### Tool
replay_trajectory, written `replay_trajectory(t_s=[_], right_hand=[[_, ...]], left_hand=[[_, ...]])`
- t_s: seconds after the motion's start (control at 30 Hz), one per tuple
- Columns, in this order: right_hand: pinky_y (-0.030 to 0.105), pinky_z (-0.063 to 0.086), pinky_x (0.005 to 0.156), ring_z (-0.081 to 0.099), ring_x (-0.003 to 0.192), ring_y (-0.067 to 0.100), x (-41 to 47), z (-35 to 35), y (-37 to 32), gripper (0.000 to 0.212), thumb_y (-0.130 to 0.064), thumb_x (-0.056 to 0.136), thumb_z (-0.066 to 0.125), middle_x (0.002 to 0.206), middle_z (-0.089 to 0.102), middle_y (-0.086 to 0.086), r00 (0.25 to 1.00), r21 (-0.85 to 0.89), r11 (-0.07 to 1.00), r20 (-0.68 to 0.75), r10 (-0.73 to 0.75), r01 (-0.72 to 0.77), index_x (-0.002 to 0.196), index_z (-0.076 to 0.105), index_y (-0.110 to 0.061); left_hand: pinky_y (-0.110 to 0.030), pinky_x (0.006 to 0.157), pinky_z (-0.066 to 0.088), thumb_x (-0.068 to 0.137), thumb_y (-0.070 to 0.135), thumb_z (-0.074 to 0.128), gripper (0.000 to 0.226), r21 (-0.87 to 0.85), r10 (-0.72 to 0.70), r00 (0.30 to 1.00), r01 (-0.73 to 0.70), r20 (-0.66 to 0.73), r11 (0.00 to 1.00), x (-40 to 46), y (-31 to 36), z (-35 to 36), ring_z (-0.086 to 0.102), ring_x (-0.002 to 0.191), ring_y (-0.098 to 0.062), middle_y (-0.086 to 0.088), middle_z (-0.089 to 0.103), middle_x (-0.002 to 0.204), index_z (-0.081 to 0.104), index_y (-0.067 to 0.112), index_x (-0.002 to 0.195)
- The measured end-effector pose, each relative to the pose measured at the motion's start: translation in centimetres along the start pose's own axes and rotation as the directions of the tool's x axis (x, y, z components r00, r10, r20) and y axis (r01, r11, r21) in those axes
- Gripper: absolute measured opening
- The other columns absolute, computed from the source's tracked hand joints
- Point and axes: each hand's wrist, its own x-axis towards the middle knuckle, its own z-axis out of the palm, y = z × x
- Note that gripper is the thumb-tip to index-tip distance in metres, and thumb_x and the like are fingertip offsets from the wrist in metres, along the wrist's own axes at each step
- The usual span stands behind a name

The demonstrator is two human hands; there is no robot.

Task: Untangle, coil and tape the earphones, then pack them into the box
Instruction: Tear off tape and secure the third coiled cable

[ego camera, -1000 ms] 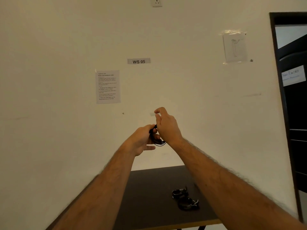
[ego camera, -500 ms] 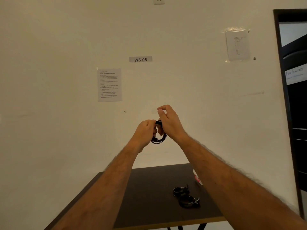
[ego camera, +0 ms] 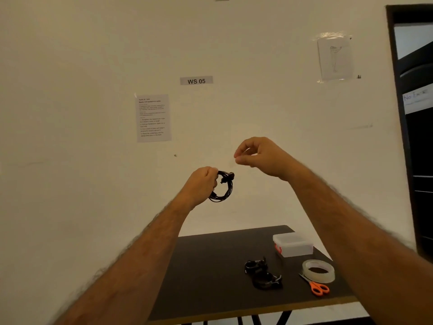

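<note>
A: Where are the earphones (ego camera: 222,186) held?

B: At frame centre, as a coil, clamped in the curled fingers of the left hand (ego camera: 202,184). The right hand (ego camera: 260,156) is raised just upper right of it, thumb and forefinger pinched together; whether tape is held cannot be told.

A: How is taping done well?

B: The coil is gripped firmly and wrapped tightly. The box (ego camera: 293,244) waits closed at lower right, on the table (ego camera: 206,266).

I see two bare forearms with visible hair, no sleeves in view, and nothing on either wrist; my left hand (ego camera: 201,184) and right hand (ego camera: 260,156) wear no gloves or rings.
</note>
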Motion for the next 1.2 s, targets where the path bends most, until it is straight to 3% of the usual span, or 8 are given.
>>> replay_trajectory(t_s=[0.13,0.27,0.37,0.5,0.8,0.93,1.07,1.2], right_hand=[[0.027,0.050,0.069,0.059,0.068,0.004,-0.6,-0.1,-1.1,0.003,-0.009,0.085,0.073,0.076,0.069,-0.003,0.985,0.002,0.999,0.167,-0.033,0.033,0.083,0.072,-0.011],[0.029,0.051,0.067,0.062,0.068,0.010,-0.6,0.6,-1.5,0.005,-0.008,0.082,0.075,0.076,0.072,0.008,0.970,-0.055,0.998,0.243,-0.028,0.042,0.084,0.071,-0.006],[0.024,0.049,0.062,0.060,0.063,0.006,-0.5,0.9,-1.5,0.008,-0.007,0.081,0.075,0.068,0.068,0.000,0.958,-0.089,0.996,0.286,0.013,0.013,0.087,0.071,-0.003],[0.029,0.046,0.059,0.055,0.060,0.013,-0.3,1.1,-1.8,0.006,-0.007,0.079,0.074,0.064,0.062,0.001,0.957,-0.214,0.976,0.288,0.026,0.037,0.080,0.069,-0.008],[0.021,0.042,0.059,0.054,0.061,0.006,-0.1,2.1,-2.1,0.011,-0.009,0.079,0.070,0.066,0.059,-0.009,0.963,-0.433,0.891,0.270,-0.014,0.134,0.075,0.065,-0.018],[0.021,0.040,0.058,0.054,0.064,0.006,-0.2,2.5,-1.6,0.008,-0.012,0.080,0.069,0.069,0.058,-0.013,0.972,-0.482,0.859,0.227,-0.067,0.172,0.078,0.065,-0.019],[0.028,0.047,0.070,0.059,0.081,0.012,-0.5,3.1,-1.0,0.005,-0.017,0.081,0.067,0.081,0.062,-0.010,0.967,-0.515,0.822,0.194,-0.163,0.242,0.085,0.066,-0.018],[0.035,0.054,0.071,0.064,0.082,0.016,-0.9,3.5,-0.6,0.011,-0.014,0.079,0.065,0.081,0.068,-0.004,0.969,-0.449,0.862,0.179,-0.170,0.234,0.081,0.058,-0.022]], left_hand=[[-0.038,0.067,0.031,0.102,0.015,0.032,0.033,0.014,-0.004,1.000,0.004,0.006,1.000,0.0,0.2,0.4,0.033,0.064,-0.017,-0.002,0.040,0.066,0.040,0.014,0.070],[-0.039,0.069,0.035,0.102,0.017,0.031,0.034,0.017,-0.019,0.999,0.018,0.032,1.000,-0.1,0.3,1.0,0.036,0.066,-0.018,-0.004,0.042,0.068,0.044,0.012,0.072],[-0.036,0.068,0.036,0.103,0.015,0.030,0.035,-0.004,-0.032,0.998,0.032,0.055,0.999,-0.1,0.5,1.0,0.038,0.062,-0.015,-0.003,0.043,0.067,0.044,0.013,0.071],[-0.035,0.068,0.036,0.102,0.012,0.030,0.034,0.002,-0.051,0.995,0.051,0.088,0.999,-0.1,0.4,1.0,0.038,0.061,-0.014,-0.002,0.043,0.066,0.044,0.013,0.071],[-0.035,0.068,0.034,0.098,0.013,0.030,0.028,0.009,-0.085,0.987,0.084,0.134,0.996,-0.3,0.6,1.3,0.036,0.063,-0.015,-0.003,0.042,0.067,0.043,0.012,0.073],[-0.032,0.066,0.035,0.098,0.012,0.030,0.031,-0.013,-0.088,0.988,0.091,0.128,0.996,-0.4,0.7,1.2,0.036,0.060,-0.014,-0.001,0.041,0.064,0.043,0.013,0.070],[-0.029,0.061,0.035,0.097,0.012,0.031,0.032,-0.027,-0.083,0.988,0.088,0.131,0.996,-0.4,0.8,0.8,0.037,0.058,-0.014,0.002,0.041,0.060,0.040,0.014,0.067],[-0.028,0.060,0.035,0.096,0.011,0.032,0.031,-0.044,-0.089,0.987,0.095,0.131,0.994,-0.5,1.0,0.6,0.037,0.057,-0.013,0.003,0.040,0.058,0.038,0.015,0.066]])
